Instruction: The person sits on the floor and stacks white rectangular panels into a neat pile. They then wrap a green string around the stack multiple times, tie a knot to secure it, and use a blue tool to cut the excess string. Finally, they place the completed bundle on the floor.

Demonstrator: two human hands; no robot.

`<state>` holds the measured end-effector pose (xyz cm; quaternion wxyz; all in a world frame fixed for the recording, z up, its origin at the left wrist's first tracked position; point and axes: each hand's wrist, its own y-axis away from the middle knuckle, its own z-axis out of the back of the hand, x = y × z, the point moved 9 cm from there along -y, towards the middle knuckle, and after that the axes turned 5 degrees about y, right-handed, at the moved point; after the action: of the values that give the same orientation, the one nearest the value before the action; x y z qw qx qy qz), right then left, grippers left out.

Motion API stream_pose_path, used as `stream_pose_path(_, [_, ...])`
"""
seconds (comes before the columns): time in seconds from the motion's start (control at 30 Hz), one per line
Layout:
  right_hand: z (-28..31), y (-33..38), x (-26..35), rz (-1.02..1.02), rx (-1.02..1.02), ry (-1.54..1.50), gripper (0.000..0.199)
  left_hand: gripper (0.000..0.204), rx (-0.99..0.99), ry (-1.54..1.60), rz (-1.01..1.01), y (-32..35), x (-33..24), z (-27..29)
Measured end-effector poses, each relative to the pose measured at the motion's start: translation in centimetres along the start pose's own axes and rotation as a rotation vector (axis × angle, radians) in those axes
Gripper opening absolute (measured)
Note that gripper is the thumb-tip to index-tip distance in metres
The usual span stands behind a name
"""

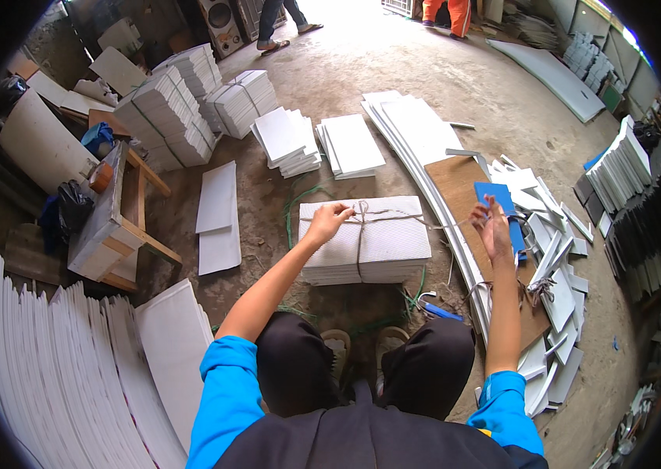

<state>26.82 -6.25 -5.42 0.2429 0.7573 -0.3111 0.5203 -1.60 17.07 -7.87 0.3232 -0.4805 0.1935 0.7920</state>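
Observation:
A stack of white ribbed panels point(330, 242) lies on the floor in front of my feet. Brown string point(360, 234) crosses it both ways, with a knot near the far edge. My left hand point(330, 223) is closed in a pinch on the string at the stack's far left corner. From the knot, a loose length of string runs right to my right hand point(491, 228), raised beyond the stack's right side with its fingers curled around the string. Behind that hand is a blue piece point(493, 190). A blue-handled tool with a hooked tip point(441, 310) rests near my right knee.
White offcuts point(557, 301) and a brown board point(463, 191) lie at right beside long white strips point(416, 125). Panel stacks point(350, 144) and tied bundles point(162, 117) stand farther off. A wooden stool point(123, 227) is at left, above upright sheets point(49, 352). Two people's legs show far away.

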Motion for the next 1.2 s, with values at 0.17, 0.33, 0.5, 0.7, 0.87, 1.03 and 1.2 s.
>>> stream_pose_path(0.17, [7.8,2.6,-7.1,-0.659,0.262,1.205,0.055,0.026,0.007,-0.041,-0.036,0.0,-1.6,-0.6])
stream_pose_path(0.33, [-11.0,4.3,0.1,0.526,0.192,1.283,0.028,0.029,-0.033,-0.022,-0.084,0.1,-2.2,0.0])
stream_pose_path(0.5, [-21.3,5.4,-3.6,0.707,0.58,1.297,0.026,0.03,-0.012,0.03,-0.109,-0.1,-2.7,-0.8])
stream_pose_path(0.7, [-20.0,2.1,-6.6,0.072,0.577,0.29,0.023,0.025,-0.02,0.174,0.109,0.6,-0.1,0.4])
stream_pose_path(0.87, [-21.1,1.5,-7.8,-0.094,0.584,-0.299,0.029,0.023,-0.127,1.351,0.159,-0.2,-0.4,-2.0])
stream_pose_path(1.03, [-21.7,1.1,-10.0,-0.137,0.685,-0.017,0.03,0.024,0.313,1.075,0.032,-0.7,-0.3,-3.8])
stream_pose_path(1.2, [-21.2,0.6,-10.1,0.125,0.65,0.597,0.026,0.028,0.257,0.258,-0.254,-1.7,-2.2,-2.4])
